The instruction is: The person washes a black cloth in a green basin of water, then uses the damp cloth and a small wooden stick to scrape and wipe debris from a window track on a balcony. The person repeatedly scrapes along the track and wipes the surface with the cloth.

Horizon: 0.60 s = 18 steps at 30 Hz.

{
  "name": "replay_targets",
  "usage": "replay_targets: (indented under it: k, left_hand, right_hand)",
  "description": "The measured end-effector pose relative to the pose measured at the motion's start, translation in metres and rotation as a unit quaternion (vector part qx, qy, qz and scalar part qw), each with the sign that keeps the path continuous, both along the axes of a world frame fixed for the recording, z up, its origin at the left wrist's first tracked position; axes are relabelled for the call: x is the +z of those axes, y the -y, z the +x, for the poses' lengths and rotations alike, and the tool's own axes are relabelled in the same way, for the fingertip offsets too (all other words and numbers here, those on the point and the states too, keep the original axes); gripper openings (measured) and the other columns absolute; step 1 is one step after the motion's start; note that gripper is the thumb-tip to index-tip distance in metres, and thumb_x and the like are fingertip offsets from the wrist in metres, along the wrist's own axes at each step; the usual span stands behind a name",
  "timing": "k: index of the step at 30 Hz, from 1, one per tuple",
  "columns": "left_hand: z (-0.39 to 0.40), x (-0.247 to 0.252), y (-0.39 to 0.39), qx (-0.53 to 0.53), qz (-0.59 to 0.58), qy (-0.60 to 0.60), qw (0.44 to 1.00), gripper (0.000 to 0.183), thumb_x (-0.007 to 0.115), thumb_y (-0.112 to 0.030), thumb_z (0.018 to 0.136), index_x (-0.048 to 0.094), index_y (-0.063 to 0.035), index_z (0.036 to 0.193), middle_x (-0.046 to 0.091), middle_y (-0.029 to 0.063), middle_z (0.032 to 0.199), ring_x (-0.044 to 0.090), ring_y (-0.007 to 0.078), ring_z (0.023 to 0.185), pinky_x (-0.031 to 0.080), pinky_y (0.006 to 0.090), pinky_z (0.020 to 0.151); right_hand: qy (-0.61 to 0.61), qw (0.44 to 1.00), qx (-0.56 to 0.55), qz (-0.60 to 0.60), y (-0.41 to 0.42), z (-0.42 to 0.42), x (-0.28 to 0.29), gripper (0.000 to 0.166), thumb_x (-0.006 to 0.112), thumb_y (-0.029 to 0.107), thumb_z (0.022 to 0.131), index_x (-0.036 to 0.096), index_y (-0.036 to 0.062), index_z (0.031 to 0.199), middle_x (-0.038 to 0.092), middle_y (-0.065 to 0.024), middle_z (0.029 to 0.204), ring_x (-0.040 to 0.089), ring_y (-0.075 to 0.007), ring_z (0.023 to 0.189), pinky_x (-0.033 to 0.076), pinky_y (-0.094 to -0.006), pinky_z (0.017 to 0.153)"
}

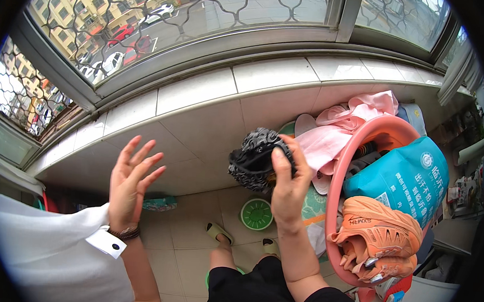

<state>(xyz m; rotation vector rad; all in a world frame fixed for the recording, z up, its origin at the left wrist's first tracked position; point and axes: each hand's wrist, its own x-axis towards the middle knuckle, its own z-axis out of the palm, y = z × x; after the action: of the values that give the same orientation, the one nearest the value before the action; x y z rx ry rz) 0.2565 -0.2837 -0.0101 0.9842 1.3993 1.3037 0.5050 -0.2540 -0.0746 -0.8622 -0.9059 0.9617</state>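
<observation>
My right hand (292,175) grips a bunched black cloth item (260,158) with a grey-white pattern, raised in front of the tiled wall below the window. Part of its inside faces up, plain black. My left hand (134,177) is raised to the left with fingers spread and nothing in it. To the right of my right hand stands a pink plastic tub (337,190) holding dark clothes, a turquoise printed bag (402,173) and a pair of orange sneakers (380,238) on its near rim. Pink cloth (325,143) lies beside the tub, against its left side.
A white garment (45,247) with a buttoned cuff spreads at the lower left, beside my left forearm. On the tiled floor sits a green-and-white round item (257,214). A turquoise packet (160,203) lies by the wall. The tiled sill (275,74) runs below the barred window.
</observation>
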Motion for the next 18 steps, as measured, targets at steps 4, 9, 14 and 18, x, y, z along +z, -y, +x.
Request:
replay_targets:
  k: [4, 9, 14, 18]
  left_hand:
    - [-0.087, 0.035, 0.039, 0.093, 0.038, -0.046, 0.994, 0.062, 0.053, -0.007, 0.092, 0.028, -0.0068, 0.149, 0.044, 0.0188, 0.144, 0.058, 0.0174, 0.112, 0.053, 0.0280, 0.086]
    - [-0.260, 0.062, 0.112, 0.008, 0.137, 0.050, 0.989, 0.049, 0.038, -0.011, 0.102, 0.026, -0.0001, 0.148, 0.036, 0.0145, 0.151, 0.047, 0.0201, 0.129, 0.040, 0.0314, 0.109]
    - [-0.314, 0.048, 0.074, 0.182, 0.174, -0.073, 0.965, 0.048, 0.042, -0.014, 0.100, 0.030, -0.0015, 0.145, 0.038, 0.0143, 0.148, 0.048, 0.0216, 0.127, 0.041, 0.0323, 0.107]
    - [-0.350, 0.034, 0.042, 0.212, 0.168, -0.104, 0.957, 0.048, 0.044, -0.017, 0.099, 0.033, -0.0026, 0.143, 0.040, 0.0142, 0.147, 0.050, 0.0228, 0.125, 0.043, 0.0330, 0.105]
  right_hand:
    - [-0.111, 0.983, -0.137, 0.054, -0.052, 0.010, 0.037, 0.014, 0.058, 0.011, 0.093, 0.064, -0.0015, 0.094, 0.062, 0.0005, 0.087, 0.052, -0.0049, 0.079, 0.043, -0.0204, 0.072]
    - [-0.069, 0.949, -0.288, 0.110, -0.131, 0.072, 0.064, 0.024, 0.057, 0.018, 0.091, 0.067, -0.0030, 0.095, 0.070, -0.0098, 0.090, 0.070, -0.0187, 0.078, 0.056, -0.0302, 0.072]
    - [0.120, 0.933, -0.336, 0.038, -0.225, 0.118, 0.017, 0.038, 0.063, 0.028, 0.089, 0.066, -0.0052, 0.107, 0.069, -0.0119, 0.106, 0.066, -0.0216, 0.094, 0.051, -0.0319, 0.084]
    - [0.557, 0.737, -0.335, -0.187, -0.226, 0.079, 0.017, 0.068, 0.060, 0.048, 0.089, 0.055, -0.0060, 0.129, 0.061, -0.0208, 0.126, 0.055, -0.0288, 0.119, 0.039, -0.0359, 0.102]
